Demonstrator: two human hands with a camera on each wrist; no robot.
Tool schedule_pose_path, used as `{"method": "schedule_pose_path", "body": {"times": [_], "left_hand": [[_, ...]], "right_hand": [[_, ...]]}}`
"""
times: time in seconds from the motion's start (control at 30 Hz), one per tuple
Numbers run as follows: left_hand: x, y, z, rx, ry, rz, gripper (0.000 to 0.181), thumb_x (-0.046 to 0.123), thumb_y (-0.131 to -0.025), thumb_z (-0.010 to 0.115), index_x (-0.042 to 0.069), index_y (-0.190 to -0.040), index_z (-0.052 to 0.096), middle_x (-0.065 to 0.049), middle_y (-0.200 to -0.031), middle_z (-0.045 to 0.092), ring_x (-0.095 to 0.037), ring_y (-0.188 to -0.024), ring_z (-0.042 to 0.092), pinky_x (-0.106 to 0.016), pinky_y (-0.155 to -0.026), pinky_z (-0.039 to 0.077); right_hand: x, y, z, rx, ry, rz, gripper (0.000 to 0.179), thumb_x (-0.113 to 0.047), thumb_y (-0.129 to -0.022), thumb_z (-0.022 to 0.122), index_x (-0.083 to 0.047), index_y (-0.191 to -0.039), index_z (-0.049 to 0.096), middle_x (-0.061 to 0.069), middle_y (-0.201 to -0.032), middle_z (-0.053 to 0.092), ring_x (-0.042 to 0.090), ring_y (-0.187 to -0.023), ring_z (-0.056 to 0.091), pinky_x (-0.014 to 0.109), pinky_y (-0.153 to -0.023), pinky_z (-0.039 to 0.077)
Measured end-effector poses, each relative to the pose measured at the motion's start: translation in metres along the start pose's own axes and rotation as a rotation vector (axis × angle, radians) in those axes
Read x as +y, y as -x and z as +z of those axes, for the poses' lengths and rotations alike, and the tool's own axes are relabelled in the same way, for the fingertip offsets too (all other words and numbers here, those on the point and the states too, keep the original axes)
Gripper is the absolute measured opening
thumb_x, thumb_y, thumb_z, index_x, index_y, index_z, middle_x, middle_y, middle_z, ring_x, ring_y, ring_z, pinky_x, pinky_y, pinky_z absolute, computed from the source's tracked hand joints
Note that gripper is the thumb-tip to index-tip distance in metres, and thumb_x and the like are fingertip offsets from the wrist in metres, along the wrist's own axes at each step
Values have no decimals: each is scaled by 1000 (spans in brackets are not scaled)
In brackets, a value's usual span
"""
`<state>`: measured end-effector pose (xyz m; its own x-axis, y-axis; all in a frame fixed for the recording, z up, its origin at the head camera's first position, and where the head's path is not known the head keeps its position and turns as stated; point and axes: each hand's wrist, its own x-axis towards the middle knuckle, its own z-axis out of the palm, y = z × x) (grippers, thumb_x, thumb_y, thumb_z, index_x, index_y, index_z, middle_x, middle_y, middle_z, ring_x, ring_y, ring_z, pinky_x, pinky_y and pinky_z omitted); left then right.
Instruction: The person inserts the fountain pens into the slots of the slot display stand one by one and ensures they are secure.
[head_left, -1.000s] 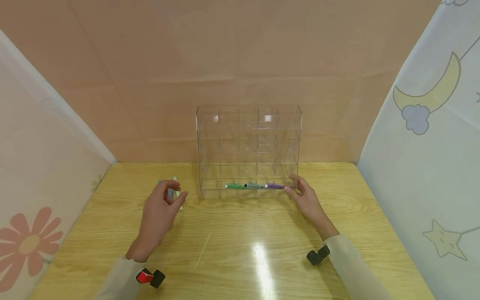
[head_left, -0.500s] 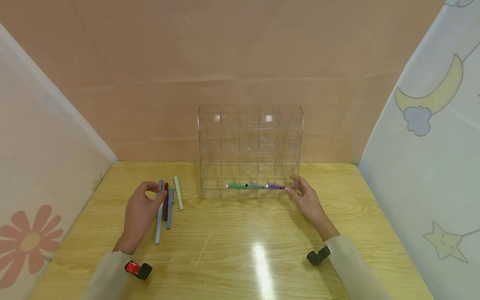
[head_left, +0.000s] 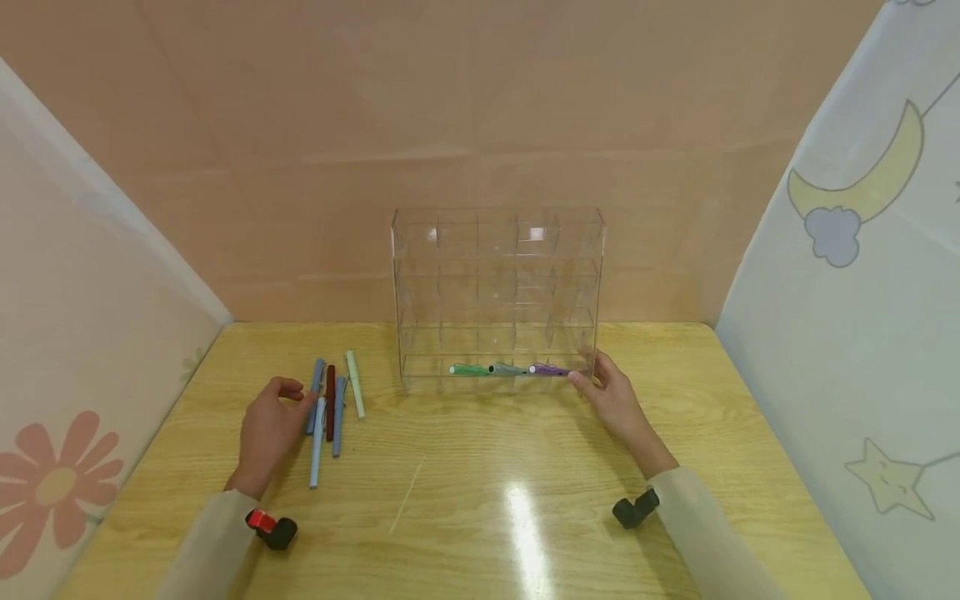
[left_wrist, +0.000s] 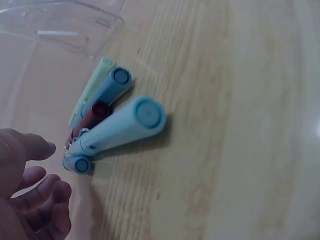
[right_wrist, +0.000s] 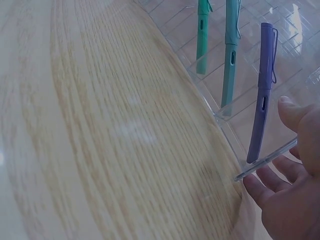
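My left hand (head_left: 272, 425) hovers at the left of a loose group of pens, fingers loosely bent and holding nothing. Its fingertips come right beside a blue pen (head_left: 318, 371). In the group also lie a light blue pen (head_left: 317, 446), a dark red pen (head_left: 331, 404), another blue pen (head_left: 339, 421) and a pale green pen (head_left: 355, 383). My right hand (head_left: 615, 404) grips the lower right side of a clear acrylic pen rack (head_left: 498, 255), thumb in front, fingers behind. Along its bottom row lie a green pen (head_left: 470, 370), a teal pen (right_wrist: 230, 70) and a purple pen (right_wrist: 261, 95).
The rack stands upright toward the back of the wooden table (head_left: 465, 500), before a plain peach cloth (head_left: 480, 100). Patterned cloths (head_left: 840, 350) hang along both sides. Both wrists carry small black cameras (head_left: 636, 508).
My left hand has moved left and down from over the pens, so more of them show. The right hand has stayed on the rack.
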<state>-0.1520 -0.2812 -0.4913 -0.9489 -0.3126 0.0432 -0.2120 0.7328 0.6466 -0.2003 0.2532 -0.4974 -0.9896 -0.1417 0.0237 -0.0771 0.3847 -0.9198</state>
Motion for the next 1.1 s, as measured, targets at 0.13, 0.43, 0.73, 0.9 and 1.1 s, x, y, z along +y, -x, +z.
{"method": "schedule_pose_path", "body": {"times": [0.13,0.43,0.73,0.9,1.1], "left_hand": [[-4,-9,1,-3,4,-3,41,35,-105,66,-1,-124,64,-26,-118,73,-34,-91,70,-29,-67,47],[-2,-29,1,-61,-29,19,46,36,-107,61,-6,-124,67,-27,-117,74,-37,-95,72,-32,-70,51],[3,-41,0,-152,-115,-20,48,39,-105,61,-4,-123,69,-24,-115,76,-30,-87,71,-29,-63,48],[4,-46,-2,-184,-180,-19,44,36,-104,60,-3,-122,69,-24,-115,76,-30,-87,71,-33,-61,48],[7,-49,-4,-214,-239,-16,39,31,-103,58,-4,-120,69,-22,-108,77,-26,-76,67,-35,-57,47]], "right_hand": [[0,-1,0,-2,-2,0,70,-35,-109,63,-10,-166,32,19,-175,28,48,-161,29,62,-125,36],[2,-4,1,-1,-2,5,70,-35,-109,63,-9,-166,32,21,-175,27,48,-161,29,63,-125,36],[2,-3,1,-8,-5,8,72,-36,-109,63,-8,-166,31,21,-176,25,48,-162,26,64,-126,34],[2,-2,1,-6,-10,14,71,-36,-109,63,-10,-167,31,21,-176,24,48,-162,26,64,-126,33],[2,-2,1,3,-5,22,71,-36,-109,63,-10,-167,31,21,-176,25,48,-162,27,63,-126,34]]}}
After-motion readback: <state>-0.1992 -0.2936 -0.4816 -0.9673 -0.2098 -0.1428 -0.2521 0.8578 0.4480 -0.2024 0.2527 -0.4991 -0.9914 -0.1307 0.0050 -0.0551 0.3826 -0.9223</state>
